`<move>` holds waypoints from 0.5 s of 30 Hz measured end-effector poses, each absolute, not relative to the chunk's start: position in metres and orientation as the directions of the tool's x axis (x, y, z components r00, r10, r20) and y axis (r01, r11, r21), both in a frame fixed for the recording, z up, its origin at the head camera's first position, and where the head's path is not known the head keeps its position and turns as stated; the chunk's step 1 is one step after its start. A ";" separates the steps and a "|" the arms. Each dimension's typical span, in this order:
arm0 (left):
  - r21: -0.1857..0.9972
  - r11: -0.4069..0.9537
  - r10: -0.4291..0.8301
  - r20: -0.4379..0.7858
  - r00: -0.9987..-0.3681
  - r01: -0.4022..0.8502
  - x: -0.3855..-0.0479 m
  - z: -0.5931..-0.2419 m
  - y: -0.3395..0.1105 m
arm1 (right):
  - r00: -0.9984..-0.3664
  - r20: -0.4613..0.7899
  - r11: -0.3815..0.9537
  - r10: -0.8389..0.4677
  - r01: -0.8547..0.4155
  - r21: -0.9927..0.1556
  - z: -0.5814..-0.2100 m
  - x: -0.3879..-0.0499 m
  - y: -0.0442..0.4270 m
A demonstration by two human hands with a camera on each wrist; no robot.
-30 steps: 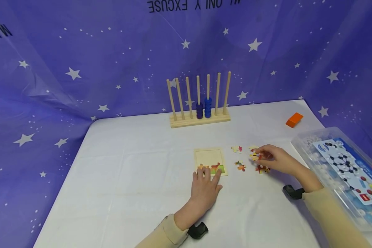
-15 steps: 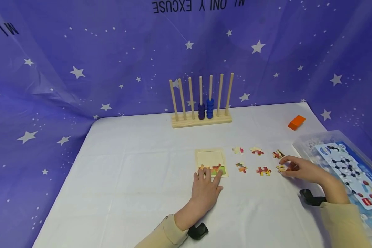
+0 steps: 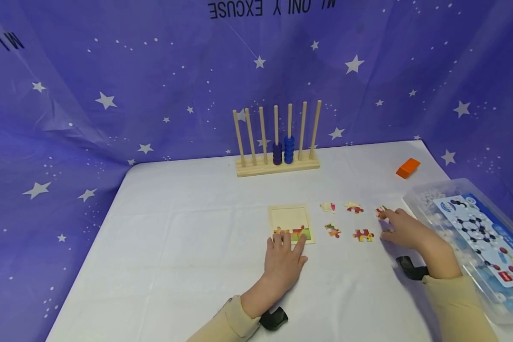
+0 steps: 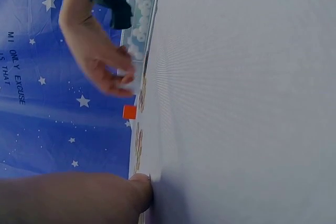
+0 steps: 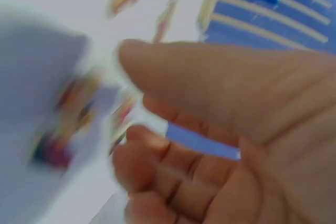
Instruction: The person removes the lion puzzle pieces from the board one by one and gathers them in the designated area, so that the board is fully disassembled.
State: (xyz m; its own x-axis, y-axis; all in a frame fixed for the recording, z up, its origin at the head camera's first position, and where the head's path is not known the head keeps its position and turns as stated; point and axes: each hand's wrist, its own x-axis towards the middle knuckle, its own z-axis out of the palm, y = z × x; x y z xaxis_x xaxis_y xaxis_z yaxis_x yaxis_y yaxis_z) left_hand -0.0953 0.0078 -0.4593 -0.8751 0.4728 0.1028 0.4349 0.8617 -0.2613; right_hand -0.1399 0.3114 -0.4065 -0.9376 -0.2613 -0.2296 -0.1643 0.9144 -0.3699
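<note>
My left hand rests with spread fingers on the lower edge of a square wooden puzzle tray, whose bottom row holds picture pieces. In the left wrist view only the thumb side shows. To the right, my right hand hovers over loose jigsaw pieces, its index finger by a piece. The right wrist view shows thumb and fingers apart with nothing between them, and a blurred jigsaw piece below. Other loose pieces lie nearer the tray, including a red one and a pale one.
A wooden abacus stand with blue and purple beads on upright pegs stands at the back. An orange block lies at the back right. A clear plastic box of small parts borders the right side of the table.
My right hand carried a jigsaw piece to the right, let go of it, and then shifted slightly back left. The left hand has stayed on the tray.
</note>
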 end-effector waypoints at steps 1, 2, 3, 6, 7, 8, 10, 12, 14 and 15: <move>-0.256 0.863 0.470 0.096 -0.877 0.435 -0.095 -0.459 0.008 | -0.936 -0.198 0.900 -0.291 -0.197 -0.389 -0.403 -0.141 0.304; -0.251 0.865 0.467 0.088 -0.880 0.435 -0.095 -0.459 0.009 | -0.931 -0.168 0.881 -0.324 -0.232 -0.413 -0.399 -0.142 0.296; -0.246 0.867 0.464 0.081 -0.882 0.433 -0.095 -0.458 0.009 | -0.922 -0.144 0.858 -0.359 -0.266 -0.439 -0.396 -0.143 0.288; -0.228 0.876 0.448 0.060 -0.892 0.425 -0.095 -0.457 0.009 | -0.881 -0.099 0.781 -0.463 -0.352 -0.516 -0.391 -0.146 0.256; -0.220 0.880 0.443 0.057 -0.895 0.422 -0.095 -0.457 0.009 | -0.866 -0.084 0.757 -0.494 -0.380 -0.531 -0.390 -0.146 0.245; -0.214 0.883 0.439 0.056 -0.897 0.418 -0.095 -0.457 0.009 | -0.850 -0.074 0.743 -0.521 -0.409 -0.531 -0.391 -0.147 0.233; -0.204 0.887 0.434 0.058 -0.899 0.415 -0.095 -0.456 0.009 | -0.819 -0.057 0.720 -0.571 -0.466 -0.515 -0.394 -0.149 0.211; -0.198 0.888 0.433 0.059 -0.900 0.414 -0.095 -0.455 0.009 | -0.794 -0.043 0.704 -0.606 -0.510 -0.495 -0.398 -0.150 0.191; -0.195 0.889 0.432 0.056 -0.900 0.414 -0.095 -0.455 0.009 | -0.771 -0.021 0.677 -0.637 -0.546 -0.493 -0.405 -0.152 0.175; -0.188 0.890 0.431 0.055 -0.901 0.414 -0.095 -0.455 0.009 | -0.762 -0.008 0.665 -0.647 -0.559 -0.495 -0.409 -0.152 0.169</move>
State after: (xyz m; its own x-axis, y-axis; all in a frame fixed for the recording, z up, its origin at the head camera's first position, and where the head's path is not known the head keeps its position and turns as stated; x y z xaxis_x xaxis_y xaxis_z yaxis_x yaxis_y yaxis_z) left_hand -0.0950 0.0092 -0.4546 -0.9007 0.4309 0.0550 0.4144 0.8904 -0.1882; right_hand -0.1524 0.1686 -0.4085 -0.7623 -0.6472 -0.0085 -0.5591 0.6650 -0.4952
